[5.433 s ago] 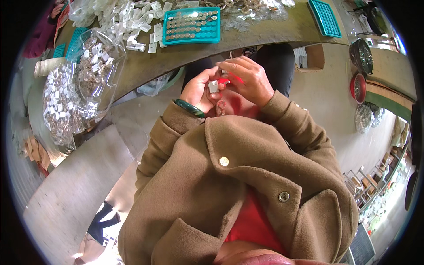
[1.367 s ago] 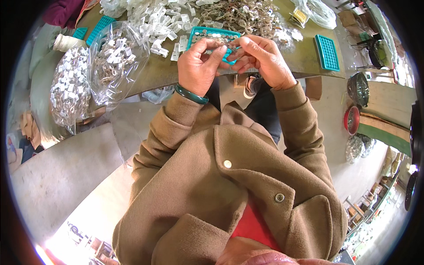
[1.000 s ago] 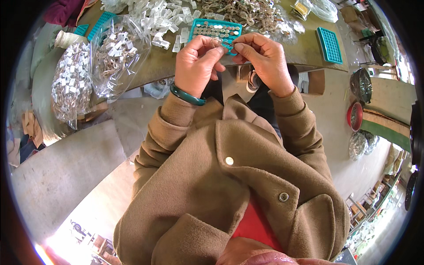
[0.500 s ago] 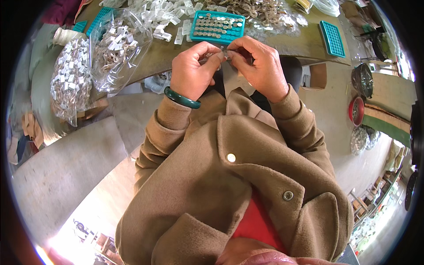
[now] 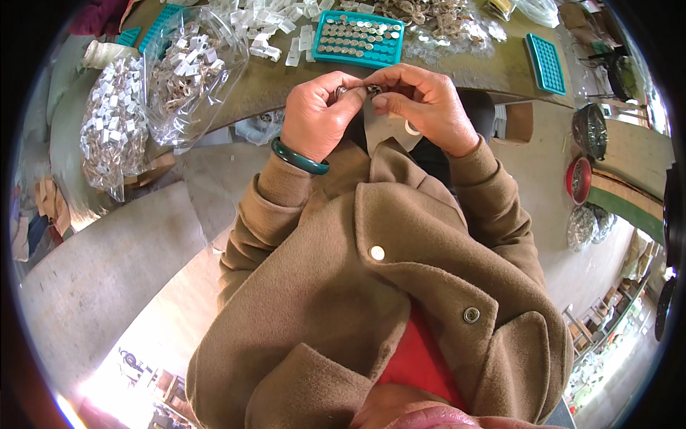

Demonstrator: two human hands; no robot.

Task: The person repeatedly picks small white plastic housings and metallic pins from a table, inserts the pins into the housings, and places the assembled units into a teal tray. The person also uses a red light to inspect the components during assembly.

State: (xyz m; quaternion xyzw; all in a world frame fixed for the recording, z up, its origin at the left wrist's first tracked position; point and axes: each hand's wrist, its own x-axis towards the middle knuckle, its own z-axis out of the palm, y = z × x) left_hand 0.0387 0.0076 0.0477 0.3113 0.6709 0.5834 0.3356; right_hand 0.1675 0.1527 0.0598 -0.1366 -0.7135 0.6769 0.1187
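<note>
My left hand (image 5: 318, 118) and my right hand (image 5: 431, 107) meet just in front of the table's near edge, both pinched. Between the right fingertips sits a small dark, shiny metallic piece (image 5: 373, 90), which the left fingertips also touch. A small round silvery piece (image 5: 340, 91) shows in the curl of my left fingers. Fingers partly cover both, so their exact kind is unclear. Just beyond the hands lies a teal tray (image 5: 319, 44) with rows of small round silvery pieces, its lower right pockets bare. Below my right fingers shows a white round thing (image 5: 412, 129).
White plastic pieces (image 5: 266, 50) lie heaped left of the tray. Further left are clear bags (image 5: 114, 129) of white pieces on brownish strands. A tangled brown heap (image 5: 429, 18) lies beyond. Another teal tray (image 5: 546, 64) stands at the table's right end.
My right hand has turned slightly and its fingers have shifted, so the dark shiny piece now shows between the fingertips. The white round thing below the right hand has come into sight.
</note>
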